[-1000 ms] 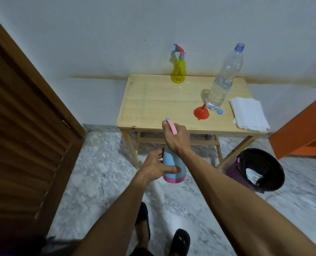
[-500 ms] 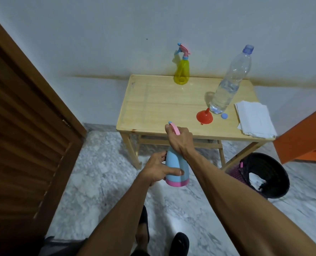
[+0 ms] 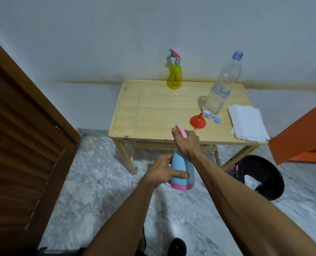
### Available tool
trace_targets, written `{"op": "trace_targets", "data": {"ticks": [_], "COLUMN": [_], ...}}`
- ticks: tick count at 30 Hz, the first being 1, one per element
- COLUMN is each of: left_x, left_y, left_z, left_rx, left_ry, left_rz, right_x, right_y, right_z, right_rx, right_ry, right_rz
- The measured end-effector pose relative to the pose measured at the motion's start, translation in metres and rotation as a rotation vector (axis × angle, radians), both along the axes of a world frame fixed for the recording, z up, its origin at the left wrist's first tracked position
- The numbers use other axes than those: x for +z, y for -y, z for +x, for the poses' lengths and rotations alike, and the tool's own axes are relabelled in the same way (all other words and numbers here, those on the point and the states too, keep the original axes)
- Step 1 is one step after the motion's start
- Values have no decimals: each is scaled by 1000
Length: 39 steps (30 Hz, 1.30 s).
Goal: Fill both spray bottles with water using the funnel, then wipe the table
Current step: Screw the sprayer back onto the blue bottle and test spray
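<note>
Blue spray bottle: held upright off the table's near edge, 6 o'clock.
Left hand: wrapped round the body, steadying it.
Right hand: closed over the pink head, likely to unscrew it.
Funnel: upside down at 4 o'clock, beside the water bottle.
Yellow spray bottle: 12 o'clock, capped.

The table's left half lies bare; funnel, water bottle, tissues crowd its right.

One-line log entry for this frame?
left hand: holds blue spray bottle body | right hand: grips its pink spray head | funnel: on table, unused | yellow spray bottle: capped
</note>
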State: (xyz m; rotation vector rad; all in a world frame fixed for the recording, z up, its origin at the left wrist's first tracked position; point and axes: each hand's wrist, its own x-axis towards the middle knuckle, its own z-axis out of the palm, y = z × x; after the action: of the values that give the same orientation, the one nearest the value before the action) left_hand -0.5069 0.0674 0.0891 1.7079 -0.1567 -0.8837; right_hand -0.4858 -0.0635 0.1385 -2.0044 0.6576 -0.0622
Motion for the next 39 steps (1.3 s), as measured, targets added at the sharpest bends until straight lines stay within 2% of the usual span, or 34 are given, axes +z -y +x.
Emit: {"op": "trace_targets", "data": {"ticks": [8, 20, 24, 28, 33, 39], "left_x": [3, 7, 12, 26, 43, 47], "left_y": [32, 47, 51, 49, 35, 18], "left_z": [-10, -20, -17, 0, 43, 111], "left_rx": [-48, -7, 71, 235, 430, 489], "left_ry": [-3, 36, 93, 215, 356, 447], "left_rz": [1, -3, -2, 58, 123, 140], "right_x": [-3, 1, 11, 28, 53, 66], "right_y": [29, 47, 48, 44, 32, 12], "right_z": [-12, -22, -20, -9, 26, 102], "right_rx": [-110, -56, -8, 66, 125, 257], "right_ry": [-9, 33, 85, 175, 279, 308], "right_rz": [-73, 18, 50, 68, -11, -192]}}
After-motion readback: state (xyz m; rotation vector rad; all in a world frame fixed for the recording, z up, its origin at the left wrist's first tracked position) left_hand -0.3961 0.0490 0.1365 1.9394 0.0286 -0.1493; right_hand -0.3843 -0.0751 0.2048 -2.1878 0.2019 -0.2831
